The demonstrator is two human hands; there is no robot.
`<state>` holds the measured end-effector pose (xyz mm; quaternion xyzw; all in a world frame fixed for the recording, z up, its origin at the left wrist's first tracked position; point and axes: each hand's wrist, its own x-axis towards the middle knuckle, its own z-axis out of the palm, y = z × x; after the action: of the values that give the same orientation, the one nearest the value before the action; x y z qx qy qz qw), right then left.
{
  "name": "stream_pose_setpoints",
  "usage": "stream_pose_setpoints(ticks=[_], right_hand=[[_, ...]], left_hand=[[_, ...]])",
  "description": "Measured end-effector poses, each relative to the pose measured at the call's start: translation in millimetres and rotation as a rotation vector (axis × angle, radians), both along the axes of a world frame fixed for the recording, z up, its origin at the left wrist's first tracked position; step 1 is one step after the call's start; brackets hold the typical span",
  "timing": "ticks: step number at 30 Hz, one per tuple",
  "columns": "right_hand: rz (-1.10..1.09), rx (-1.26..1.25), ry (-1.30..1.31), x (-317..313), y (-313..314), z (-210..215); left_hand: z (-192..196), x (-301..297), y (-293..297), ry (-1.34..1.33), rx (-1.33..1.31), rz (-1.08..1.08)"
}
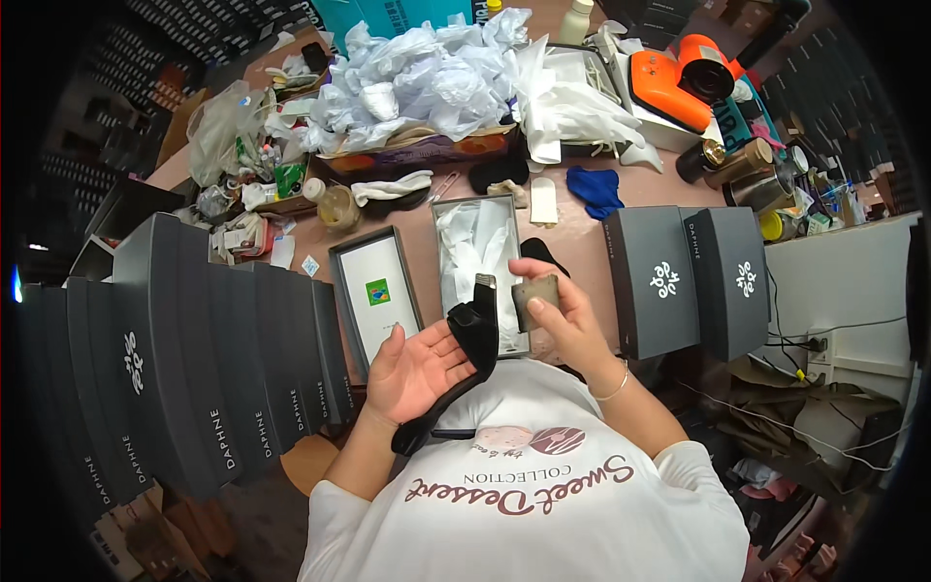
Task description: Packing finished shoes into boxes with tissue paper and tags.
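Observation:
My left hand (415,376) is turned palm up, its thumb raised. A black high-heeled shoe (473,335) lies against its fingers, which pass partly out of sight behind it. The heel points away from me, with a pale tip, and the rest slants down past my wrist. Beside the heel, my right hand (572,315) pinches a small grey-brown block (536,294) between thumb and fingers; a gap separates block and shoe. Just beyond my hands stands an open grey shoe box (435,242) with white tissue paper (470,242) inside. Another black item (545,254) shows partly behind my right hand.
Left of the open box lies a grey box lid (412,276) with a white inside. Dark shoe boxes (184,330) line the left; two more (659,281) stand at right. Crumpled tissue (417,78), an orange device (674,87), a blue cloth (593,191) and bottles sit farther back.

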<state>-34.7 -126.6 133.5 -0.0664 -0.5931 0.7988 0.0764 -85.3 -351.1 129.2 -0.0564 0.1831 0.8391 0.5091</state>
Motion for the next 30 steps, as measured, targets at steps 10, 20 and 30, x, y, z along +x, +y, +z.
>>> stream_pose_setpoints(ticks=[10, 20, 30], right_hand=[[0.287, -0.355, -0.042, -54, -27, -7], [0.253, 0.527, -0.025, 2, -7, 18], [0.098, 0.803, 0.311, -8, -30, 10]], left_hand=[[25, 8, 11, -0.027, 0.023, 0.183], [-11, 29, -19, -0.107, 0.109, 0.424], [6, 22, -3, 0.059, 0.045, 0.277]])
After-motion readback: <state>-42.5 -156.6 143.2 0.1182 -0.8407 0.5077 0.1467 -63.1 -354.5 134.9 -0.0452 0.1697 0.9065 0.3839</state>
